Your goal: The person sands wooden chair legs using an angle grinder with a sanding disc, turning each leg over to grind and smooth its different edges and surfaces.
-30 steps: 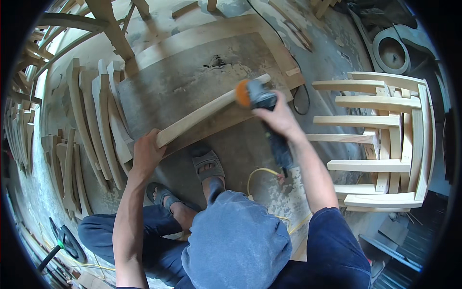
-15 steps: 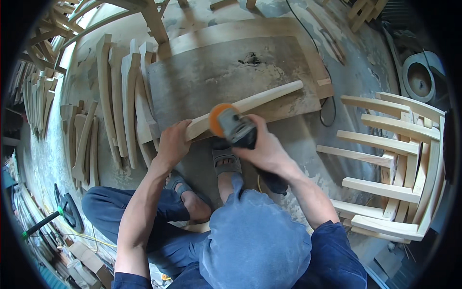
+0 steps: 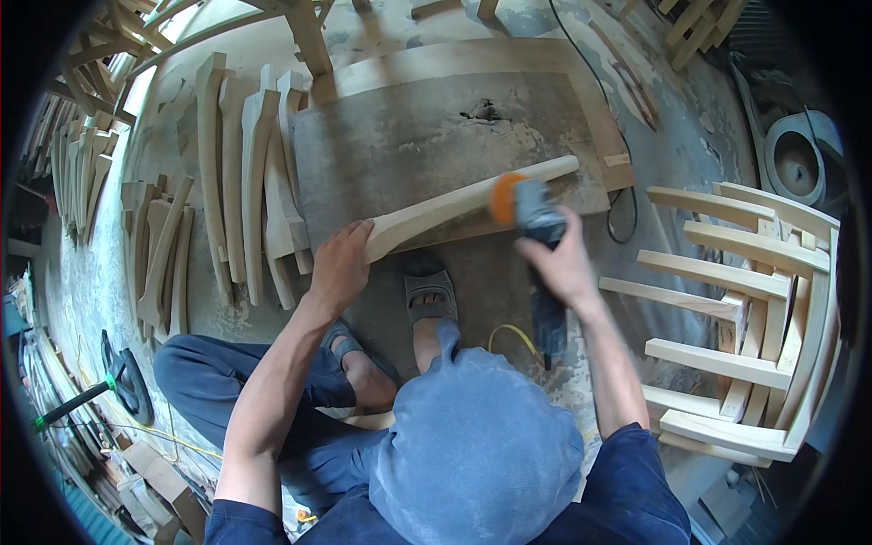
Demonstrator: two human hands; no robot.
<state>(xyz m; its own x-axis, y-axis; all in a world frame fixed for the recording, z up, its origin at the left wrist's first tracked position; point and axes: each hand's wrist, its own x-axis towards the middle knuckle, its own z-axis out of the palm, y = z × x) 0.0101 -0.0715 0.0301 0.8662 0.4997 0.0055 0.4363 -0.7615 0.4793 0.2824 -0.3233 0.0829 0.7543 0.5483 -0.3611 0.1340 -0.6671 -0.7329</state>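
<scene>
Left hand (image 3: 338, 268) clamps the near end of the pale curved wooden slat (image 3: 472, 202) on the grey board's front edge; right hand (image 3: 561, 263), wrapped around the orange-disc sander (image 3: 522, 204), has shifted rightward along it, so sanding continues.

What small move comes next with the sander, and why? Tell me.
Probably sweep the sander along toward the far end of the wood piece. Its orange disc sits partway along, the right hand grips it, and the left hand pins the near end.
</scene>
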